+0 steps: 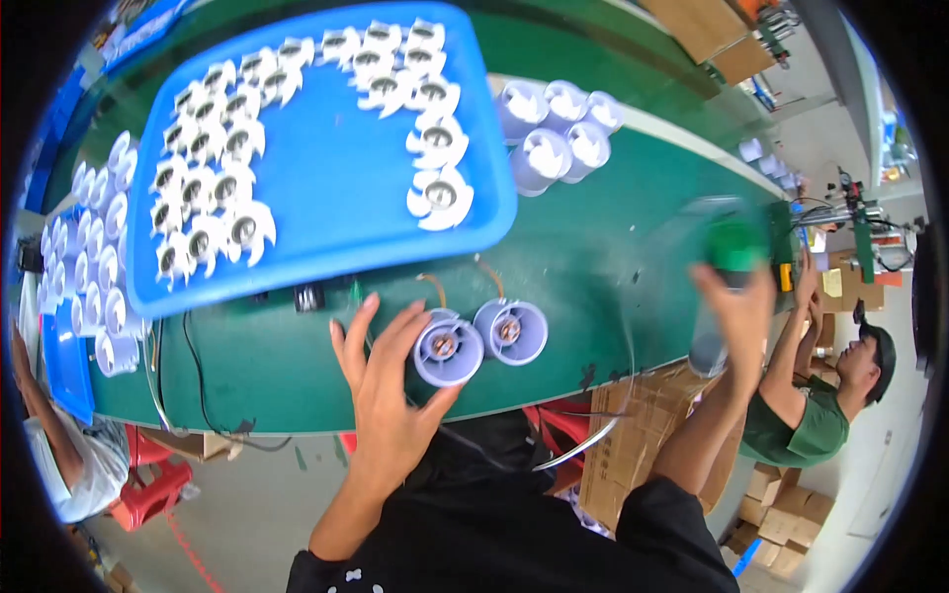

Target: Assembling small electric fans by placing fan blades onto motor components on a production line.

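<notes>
My left hand (390,385) has its thumb and fingertips around the rim of a lavender cylindrical housing (427,368) standing on the green table. Inside the housing are spokes and a copper-wound centre. A second such housing (539,336) stands just right of it, with an orange wire (491,277) sticking out behind. Off to the right, my right hand (743,311) is smeared by motion beside a blurred green-topped object (733,245). Whether its fingers hold this object cannot be made out. A grey cylindrical shape (708,346) shows below that hand.
A blue tray (331,188) holds several white bladed fan wheels (438,193). More lavender housings (542,156) stand behind its right side and at the far left. Black cables (203,371) hang over the table's front edge. A co-worker in green (806,420) works at the right.
</notes>
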### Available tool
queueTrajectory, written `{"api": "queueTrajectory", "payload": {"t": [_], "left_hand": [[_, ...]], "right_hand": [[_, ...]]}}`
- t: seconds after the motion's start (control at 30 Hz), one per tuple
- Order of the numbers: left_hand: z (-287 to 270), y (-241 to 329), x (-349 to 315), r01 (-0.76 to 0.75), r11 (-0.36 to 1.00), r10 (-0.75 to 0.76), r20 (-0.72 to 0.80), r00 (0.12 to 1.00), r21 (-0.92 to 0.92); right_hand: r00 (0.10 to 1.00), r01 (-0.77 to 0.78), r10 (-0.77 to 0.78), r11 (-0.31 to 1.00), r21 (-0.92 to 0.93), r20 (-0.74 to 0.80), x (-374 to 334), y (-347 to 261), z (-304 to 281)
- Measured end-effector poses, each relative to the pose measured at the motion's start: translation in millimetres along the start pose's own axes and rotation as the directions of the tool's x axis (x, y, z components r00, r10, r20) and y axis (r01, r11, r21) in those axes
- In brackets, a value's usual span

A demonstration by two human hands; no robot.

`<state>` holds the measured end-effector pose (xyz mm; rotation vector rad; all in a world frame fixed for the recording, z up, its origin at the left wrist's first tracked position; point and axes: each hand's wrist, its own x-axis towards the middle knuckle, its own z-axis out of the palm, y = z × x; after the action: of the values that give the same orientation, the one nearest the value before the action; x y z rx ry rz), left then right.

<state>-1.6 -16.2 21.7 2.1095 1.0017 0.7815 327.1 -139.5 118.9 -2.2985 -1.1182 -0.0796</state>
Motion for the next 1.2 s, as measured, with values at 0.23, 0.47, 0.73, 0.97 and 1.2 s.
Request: {"api": "queueTrajectory", "payload": {"t": [0.23, 0.47, 0.73, 0.97, 1.2], "left_hand": [[-4, -16, 4, -0.043, 0.988, 0.031, -0.078, 0.996, -0.15], [-6, -17, -3, -0.136, 0.961, 0.106, -0.133, 0.985, -0.24], [-3, -12, -4, -0.137, 0.98, 0.123, -0.1, 0.987, -0.146], [-4, -14, -10, -0.159, 0.977, 0.14, -0.132, 0.981, -0.141], [-3, -16, -3, -0.167, 0.978, 0.155, -0.098, 0.983, -0.126]], "right_hand": [[0.976, 0.035, 0.01, 0.979, -0.2, 0.217, -8, 29, 50], [0.908, 0.365, -0.414, 0.852, 0.375, 0.057, 50, -126, 71], [0.37, 0.923, -0.915, 0.342, -0.178, 0.161, 93, -208, 178], [0.325, 0.919, -0.917, 0.248, -0.306, 0.231, 94, -215, 197], [0.296, 0.882, -0.917, 0.155, -0.446, 0.267, 104, -220, 196]]}}
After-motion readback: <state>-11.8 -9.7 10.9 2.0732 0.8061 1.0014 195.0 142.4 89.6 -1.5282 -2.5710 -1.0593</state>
